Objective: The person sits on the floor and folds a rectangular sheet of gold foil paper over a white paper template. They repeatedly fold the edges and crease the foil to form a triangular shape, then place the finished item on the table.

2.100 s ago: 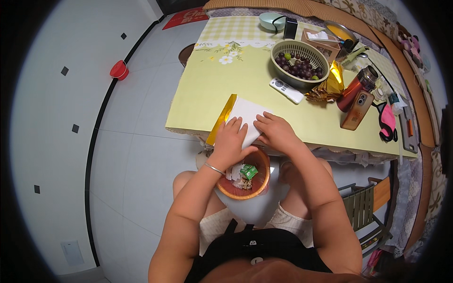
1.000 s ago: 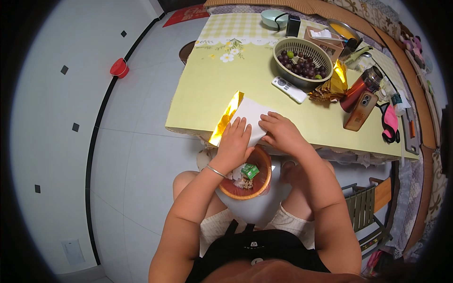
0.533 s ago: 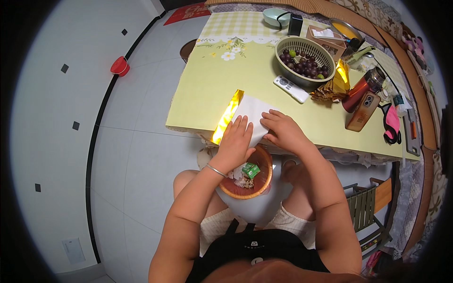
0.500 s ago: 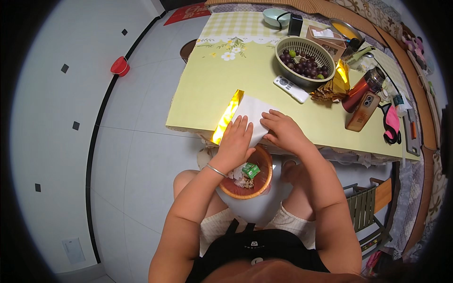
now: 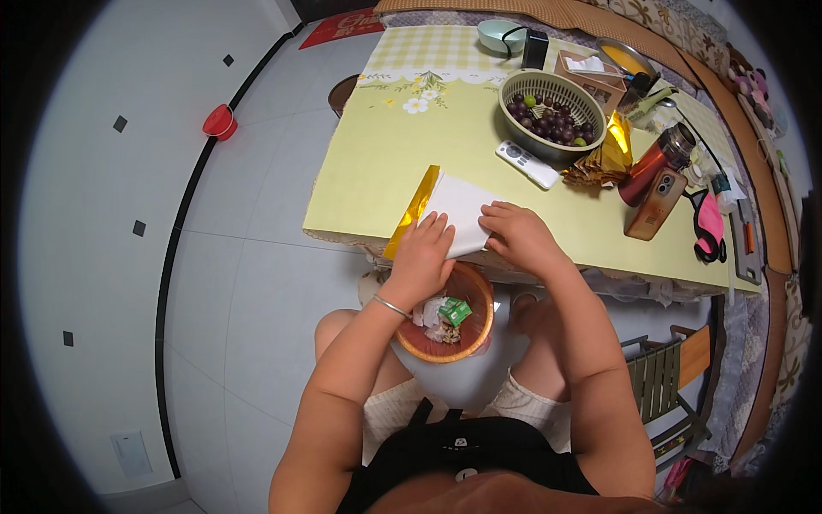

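Observation:
A sheet of paper (image 5: 458, 206), white on top with a gold foil edge, lies folded at the near edge of the yellow table (image 5: 402, 146). My left hand (image 5: 424, 257) presses flat on the sheet's near left part, fingers spread. On the sheet's right side, my right hand (image 5: 518, 236) pinches and presses a fold with bent fingers. Both hands touch the paper. Below the table edge, between my knees, stands a round orange bin (image 5: 445, 317) with scraps and a green wrapper inside.
Further back on the table sit a basket of dark fruit (image 5: 552, 116), a white remote (image 5: 528, 164), crumpled gold foil (image 5: 599, 163), a red flask (image 5: 655, 163) and a phone (image 5: 652, 206). A folding chair (image 5: 664, 381) stands to my right; a red dish (image 5: 218, 122) lies on the tiled floor.
The gold edge of the sheet has been folded up and over on the left side. Both hands stayed on the paper, shifting slightly while pressing it.

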Tool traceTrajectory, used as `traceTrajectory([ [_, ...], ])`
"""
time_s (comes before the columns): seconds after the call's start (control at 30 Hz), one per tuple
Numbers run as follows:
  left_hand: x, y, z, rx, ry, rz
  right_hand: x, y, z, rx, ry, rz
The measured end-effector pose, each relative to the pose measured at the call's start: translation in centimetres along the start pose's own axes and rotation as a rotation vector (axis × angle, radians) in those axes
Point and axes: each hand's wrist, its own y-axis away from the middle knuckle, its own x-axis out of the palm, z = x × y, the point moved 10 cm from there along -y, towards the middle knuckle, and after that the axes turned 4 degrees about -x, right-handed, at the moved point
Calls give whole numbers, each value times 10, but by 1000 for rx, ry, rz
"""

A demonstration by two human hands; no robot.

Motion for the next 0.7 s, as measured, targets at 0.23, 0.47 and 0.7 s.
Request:
traceTrajectory([
  [0.23, -11, 0, 5, -14, 143, -39, 1, 1, -11, 29, -57, -81],
  [0.47, -13, -1, -5, -22, 61, 5, -2, -3, -13, 98, -85, -127],
  [0.7, -4, 2, -7, 14, -43, 35, -4, -3, -17, 44, -41, -212],
])
